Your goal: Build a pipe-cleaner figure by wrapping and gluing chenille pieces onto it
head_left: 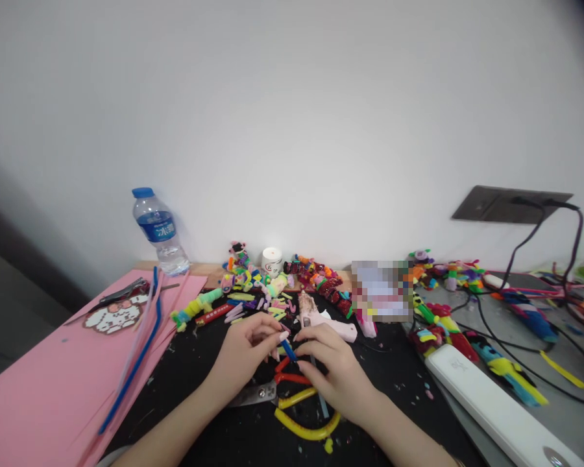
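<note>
The left hand (246, 353) and right hand (333, 370) meet over the black mat (194, 370), fingers curled narrow, both pinching a short blue fuzzy pipe-cleaner piece (288, 350) that sits between their fingertips. Just below lie yellow-handled scissors (302, 415), partly under the right hand. Beyond the hands rests a pink glue gun (328, 324); far left, a pink paper sheet (34, 395) and a clear water bottle (159, 232)

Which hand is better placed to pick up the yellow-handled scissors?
Right, probably. The right hand lies directly over the scissors' handles, while the left hand sits farther back, pinching the small blue piece with it.
</note>
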The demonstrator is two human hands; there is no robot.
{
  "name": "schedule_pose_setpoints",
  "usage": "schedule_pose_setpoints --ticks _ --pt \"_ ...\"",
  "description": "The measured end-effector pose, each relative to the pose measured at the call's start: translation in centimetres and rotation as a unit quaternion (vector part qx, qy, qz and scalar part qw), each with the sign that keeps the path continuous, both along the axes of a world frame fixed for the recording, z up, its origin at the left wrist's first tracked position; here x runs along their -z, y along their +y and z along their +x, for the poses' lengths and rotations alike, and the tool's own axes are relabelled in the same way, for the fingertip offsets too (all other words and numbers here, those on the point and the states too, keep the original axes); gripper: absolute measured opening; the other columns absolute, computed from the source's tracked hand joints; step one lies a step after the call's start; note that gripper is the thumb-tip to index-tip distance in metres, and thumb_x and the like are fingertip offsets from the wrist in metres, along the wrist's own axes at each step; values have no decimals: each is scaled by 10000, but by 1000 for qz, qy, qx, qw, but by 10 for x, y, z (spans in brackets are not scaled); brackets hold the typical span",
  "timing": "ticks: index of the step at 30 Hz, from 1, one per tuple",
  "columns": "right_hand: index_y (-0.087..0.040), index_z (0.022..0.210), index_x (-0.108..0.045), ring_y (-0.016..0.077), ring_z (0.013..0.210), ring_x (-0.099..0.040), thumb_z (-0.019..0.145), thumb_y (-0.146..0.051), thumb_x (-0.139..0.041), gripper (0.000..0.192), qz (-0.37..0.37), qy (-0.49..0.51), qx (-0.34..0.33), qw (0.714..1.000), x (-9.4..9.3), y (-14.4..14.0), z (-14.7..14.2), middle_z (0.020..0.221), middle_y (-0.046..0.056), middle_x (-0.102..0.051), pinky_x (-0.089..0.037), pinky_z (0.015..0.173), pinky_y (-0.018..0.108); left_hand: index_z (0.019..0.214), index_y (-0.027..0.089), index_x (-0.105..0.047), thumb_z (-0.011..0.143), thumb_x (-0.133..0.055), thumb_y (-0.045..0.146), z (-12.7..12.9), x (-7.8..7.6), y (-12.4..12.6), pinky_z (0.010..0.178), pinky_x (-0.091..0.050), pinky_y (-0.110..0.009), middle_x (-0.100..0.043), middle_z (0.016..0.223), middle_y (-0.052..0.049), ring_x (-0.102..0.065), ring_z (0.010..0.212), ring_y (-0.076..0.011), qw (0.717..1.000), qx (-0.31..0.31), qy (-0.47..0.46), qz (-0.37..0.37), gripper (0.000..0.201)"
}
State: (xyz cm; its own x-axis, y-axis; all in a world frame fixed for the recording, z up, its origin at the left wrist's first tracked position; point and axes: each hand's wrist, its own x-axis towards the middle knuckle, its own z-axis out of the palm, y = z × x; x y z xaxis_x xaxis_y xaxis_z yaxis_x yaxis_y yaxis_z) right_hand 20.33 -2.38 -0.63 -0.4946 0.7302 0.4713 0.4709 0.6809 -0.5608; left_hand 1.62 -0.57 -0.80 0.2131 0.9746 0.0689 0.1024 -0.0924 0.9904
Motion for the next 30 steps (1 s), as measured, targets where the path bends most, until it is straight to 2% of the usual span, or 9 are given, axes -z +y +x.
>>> schedule_pose_setpoints --ticks 4,9,12,19,24,27,30 --pt "-186 875 -578 173 919 -541 813 -84 -469 162 -21 5 -25 999 2 0 -1 972 63 -581 -454 807 316 791 154 -560 757 -593 225 2 3 -1 510 -462 -224 -602 551 28 -581 519 -127 1000 10 -15 -11 85" --pt "-189 835 -561 179 915 -543 821 -88 -442 157 -31 27 -11 999 2 0 0 959 69 -574 -453 804 324 811 152 -581 682 -654 189 2 2 -2 624 -502 -262 -675 695 -10 -639 645 -162 998 28 -31 -39 153" --pt "-193 823 -557 181 915 -542 823 -94 -448 147 -38 34 -15 999 2 0 1 955 67 -573 -451 802 321 814 156 -589 671 -661 170 3 1 -3 656 -492 -262 -681 685 -2 -641 669 -163 998 49 -32 -39 161" --pt "-189 761 -528 176 875 -547 834 -108 -416 156 -39 52 0 998 1 1 2 932 69 -567 -452 770 312 826 156 -592 676 -663 174 3 -1 -3 595 -446 -228 -632 596 33 -596 592 -134 997 65 -17 -38 167" --pt "-190 766 -511 172 818 -546 842 -114 -393 159 -32 76 11 997 -1 2 3 884 63 -561 -457 715 299 826 149 -599 667 -655 147 4 5 -5 519 -388 -196 -575 554 54 -534 514 -102 994 104 -2 -46 168" --pt "-192 772 -497 172 805 -538 844 -111 -391 152 -33 84 11 996 0 2 3 866 58 -550 -451 710 298 833 140 -603 665 -660 148 6 9 -7 525 -395 -202 -599 587 33 -541 525 -108 989 136 7 -61 177" --pt "-195 786 -491 171 805 -532 852 -112 -388 148 -32 85 11 996 1 3 3 863 53 -543 -441 708 293 825 134 -601 669 -664 155 7 8 -8 549 -415 -212 -624 628 12 -562 565 -124 988 141 6 -60 170"
